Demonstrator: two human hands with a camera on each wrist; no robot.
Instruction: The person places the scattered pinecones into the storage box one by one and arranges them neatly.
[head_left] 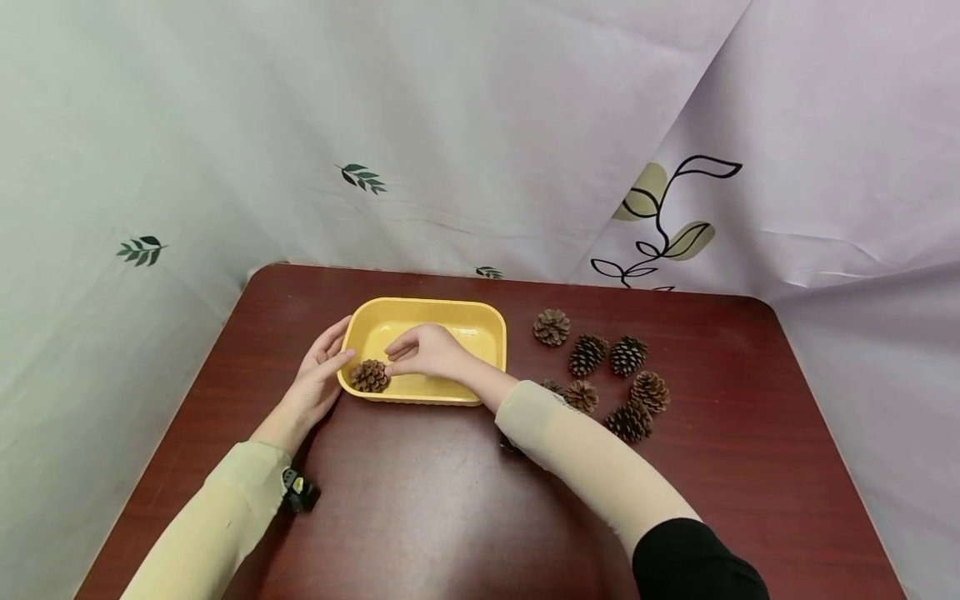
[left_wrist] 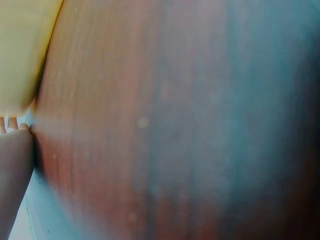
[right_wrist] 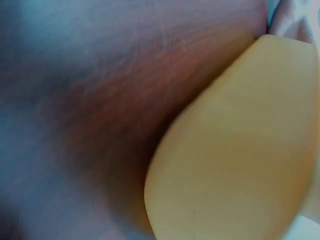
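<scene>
First, left hand [head_left: 311, 379] grips yellow tray [head_left: 483, 321], thumb over rim, fingers along outer wall. Inside tray's near-left corner, pine cone [head_left: 370, 377]. Just right of it, right hand [head_left: 432, 352], arm crossing near-right corner, thumb tip touching cone's edge, fingers narrowly parted. Farther right, loose pine cones [head_left: 627, 356] on dark red surface [head_left: 750, 467], some partly behind right sleeve [head_left: 592, 458]. Behind these, vine-and-leaf print [head_left: 663, 208] on pale cloth [head_left: 525, 125].
</scene>
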